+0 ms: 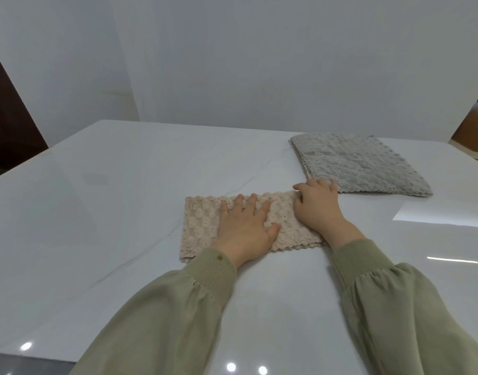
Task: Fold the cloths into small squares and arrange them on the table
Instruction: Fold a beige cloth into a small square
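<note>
Left grip [243, 228] and right grip [319, 209] palm-down on beige cloth [200, 220]

The near cloth [200, 226] lies on the table [124, 198] straight before me, with my left hand [246, 228] flat on its middle and my right hand [319, 209] on its right end. The far cloth [359, 163] lies on the table behind it and to the right, its near left corner just beside my right hand
</note>
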`<state>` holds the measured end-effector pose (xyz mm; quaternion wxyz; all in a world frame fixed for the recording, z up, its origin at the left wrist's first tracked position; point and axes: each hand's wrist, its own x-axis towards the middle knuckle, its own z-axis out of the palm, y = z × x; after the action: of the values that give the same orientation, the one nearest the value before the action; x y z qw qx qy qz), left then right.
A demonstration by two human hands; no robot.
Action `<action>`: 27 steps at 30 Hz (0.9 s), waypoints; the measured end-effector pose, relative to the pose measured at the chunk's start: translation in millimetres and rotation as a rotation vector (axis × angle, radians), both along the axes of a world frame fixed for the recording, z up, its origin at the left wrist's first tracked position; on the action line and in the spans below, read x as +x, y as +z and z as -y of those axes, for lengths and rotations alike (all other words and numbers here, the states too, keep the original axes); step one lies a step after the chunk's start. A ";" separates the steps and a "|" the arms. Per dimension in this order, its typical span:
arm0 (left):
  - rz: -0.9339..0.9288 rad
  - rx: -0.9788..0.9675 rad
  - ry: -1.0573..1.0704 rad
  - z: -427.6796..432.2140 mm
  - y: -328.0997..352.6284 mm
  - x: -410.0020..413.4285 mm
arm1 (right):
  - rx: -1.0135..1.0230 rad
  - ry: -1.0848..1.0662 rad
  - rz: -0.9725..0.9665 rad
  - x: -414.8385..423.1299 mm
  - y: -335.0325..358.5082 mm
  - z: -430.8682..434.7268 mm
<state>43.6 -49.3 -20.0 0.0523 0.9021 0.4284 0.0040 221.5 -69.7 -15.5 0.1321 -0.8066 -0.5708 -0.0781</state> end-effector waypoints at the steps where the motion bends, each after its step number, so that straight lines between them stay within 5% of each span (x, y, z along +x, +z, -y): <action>1: 0.003 -0.002 -0.002 -0.1 -0.4 -0.2 | -0.020 -0.017 0.004 -0.2 -0.8 -0.2; 5: 0.066 0.003 0.019 -1.2 -0.8 -1.1 | 0.071 -0.030 0.049 -0.9 -0.1 1.0; 12: 0.514 -0.061 0.135 -12.3 10.2 -4.1 | 0.650 0.429 -0.040 -25.3 27.4 21.7; 18: 0.792 -0.058 -0.048 -34.9 19.1 -13.8 | 0.785 0.544 0.040 -50.4 36.5 27.6; 22: 0.688 0.078 0.111 -42.2 18.0 -25.9 | 0.774 0.294 0.141 -49.0 30.5 30.8; 27: 0.384 0.094 0.290 -64.1 9.1 -48.3 | 0.529 0.027 0.027 -53.1 14.5 39.9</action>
<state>-4.7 14.8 -10.9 0.0896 0.8153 0.5349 0.2027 168.4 -109.6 -0.9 0.3317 -0.7351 -0.5431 -0.2337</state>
